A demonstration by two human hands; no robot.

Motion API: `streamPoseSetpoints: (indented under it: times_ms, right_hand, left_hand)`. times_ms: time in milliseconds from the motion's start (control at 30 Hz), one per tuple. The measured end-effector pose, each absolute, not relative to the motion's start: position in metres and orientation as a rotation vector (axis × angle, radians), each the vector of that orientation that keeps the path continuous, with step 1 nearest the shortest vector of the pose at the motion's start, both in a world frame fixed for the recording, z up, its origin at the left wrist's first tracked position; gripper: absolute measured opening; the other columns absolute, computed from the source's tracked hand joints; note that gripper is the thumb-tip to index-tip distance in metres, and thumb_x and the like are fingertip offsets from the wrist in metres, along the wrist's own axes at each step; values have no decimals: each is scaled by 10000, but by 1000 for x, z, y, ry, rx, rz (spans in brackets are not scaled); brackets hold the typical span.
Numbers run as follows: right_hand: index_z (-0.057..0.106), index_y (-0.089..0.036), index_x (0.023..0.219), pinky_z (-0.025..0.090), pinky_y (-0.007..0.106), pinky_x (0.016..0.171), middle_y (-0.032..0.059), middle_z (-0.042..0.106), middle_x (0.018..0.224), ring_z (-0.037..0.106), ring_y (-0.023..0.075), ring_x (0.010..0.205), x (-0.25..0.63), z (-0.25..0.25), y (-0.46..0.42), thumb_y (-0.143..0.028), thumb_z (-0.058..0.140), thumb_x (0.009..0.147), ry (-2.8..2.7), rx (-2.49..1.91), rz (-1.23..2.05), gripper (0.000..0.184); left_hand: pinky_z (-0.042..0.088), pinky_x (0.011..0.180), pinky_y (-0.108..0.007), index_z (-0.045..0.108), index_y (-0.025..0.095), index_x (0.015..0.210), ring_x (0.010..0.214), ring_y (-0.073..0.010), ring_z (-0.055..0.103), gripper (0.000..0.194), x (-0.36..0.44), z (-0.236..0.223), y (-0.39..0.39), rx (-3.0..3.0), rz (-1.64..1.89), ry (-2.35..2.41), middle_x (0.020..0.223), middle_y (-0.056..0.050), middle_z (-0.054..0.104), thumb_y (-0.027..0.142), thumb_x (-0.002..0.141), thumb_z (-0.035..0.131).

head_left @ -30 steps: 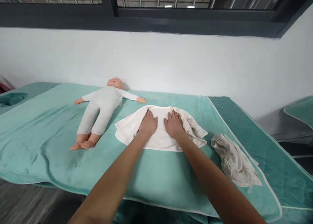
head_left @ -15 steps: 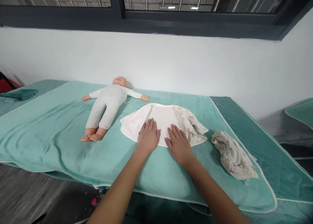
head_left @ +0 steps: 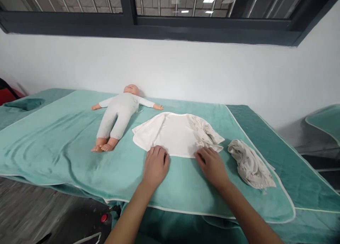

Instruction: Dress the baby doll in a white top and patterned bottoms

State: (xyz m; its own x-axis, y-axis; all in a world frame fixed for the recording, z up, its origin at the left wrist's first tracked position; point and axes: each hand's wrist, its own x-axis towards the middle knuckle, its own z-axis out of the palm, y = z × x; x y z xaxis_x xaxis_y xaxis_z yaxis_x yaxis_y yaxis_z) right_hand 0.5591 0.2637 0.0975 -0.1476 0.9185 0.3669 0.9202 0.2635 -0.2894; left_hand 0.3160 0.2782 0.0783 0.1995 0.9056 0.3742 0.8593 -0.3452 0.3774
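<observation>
A small white baby shirt (head_left: 176,134) lies spread out, its white inner side up and a patterned front flap folded over on the right. My left hand (head_left: 156,164) is at the shirt's lower edge, left of the middle, fingers curled closed on the hem. Farther right along the same edge, my right hand (head_left: 211,165) has its fingers bent down on the hem; its fingertips are partly hidden. A baby doll (head_left: 118,111) in a white suit lies on its back to the left, arms spread, head toward the wall.
Crumpled patterned baby clothing (head_left: 251,164) lies right of the shirt. Everything rests on a light green blanket (head_left: 66,130) with white piping, over a darker green padded cover (head_left: 305,180). Behind is a white wall (head_left: 186,70) below a dark window frame (head_left: 212,29).
Both hands, which were flat on the shirt, have drawn back to its lower edge and moved apart. Their fingers have curled onto the hem. The view has shifted slightly.
</observation>
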Motion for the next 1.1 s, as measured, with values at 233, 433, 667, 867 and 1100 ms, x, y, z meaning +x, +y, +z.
streamPoseSetpoints:
  times_ms: [233, 433, 667, 867, 1100]
  right_hand:
    - [580, -127, 1208, 475, 383, 793, 174, 667, 1066, 654, 293, 951, 615, 120, 309, -528, 368, 1010, -1561, -2203, -91, 495]
    - [565, -105, 1248, 483, 453, 831, 239, 695, 1114, 674, 385, 1042, 626, 144, 333, -536, 388, 994, -1783, -2585, 138, 530]
    - [658, -167, 1220, 465, 320, 744, 132, 733, 1038, 677, 274, 916, 643, 144, 360, -226, 577, 789, -1780, -2330, 281, 443]
    - [718, -171, 1074, 467, 300, 714, 63, 679, 857, 611, 198, 742, 683, 163, 388, -282, 528, 795, -1485, -2017, 121, 356]
    - [667, -75, 1170, 436, 497, 1010, 233, 593, 1194, 555, 334, 1136, 712, 118, 406, -199, 460, 818, -1274, -1948, -209, 427]
  left_hand:
    - [468, 873, -428, 599, 212, 930, 951, -254, 571, 105, 315, 73, 278, 2348, 905, 1714, 1001, -71, 654, 208, 953, 497]
    - [458, 886, -432, 607, 210, 944, 966, -252, 559, 97, 315, 68, 280, 2332, 941, 1684, 1013, -62, 654, 184, 947, 513]
    - [451, 917, -439, 601, 211, 954, 985, -253, 555, 92, 313, 65, 280, 2328, 962, 1665, 1037, -56, 655, 171, 947, 518]
    - [452, 925, -439, 603, 205, 967, 990, -249, 552, 96, 313, 65, 280, 2316, 965, 1647, 1036, -57, 653, 164, 946, 518]
    - [452, 926, -442, 598, 210, 954, 992, -253, 555, 94, 312, 63, 281, 2320, 987, 1642, 1041, -59, 657, 165, 949, 516]
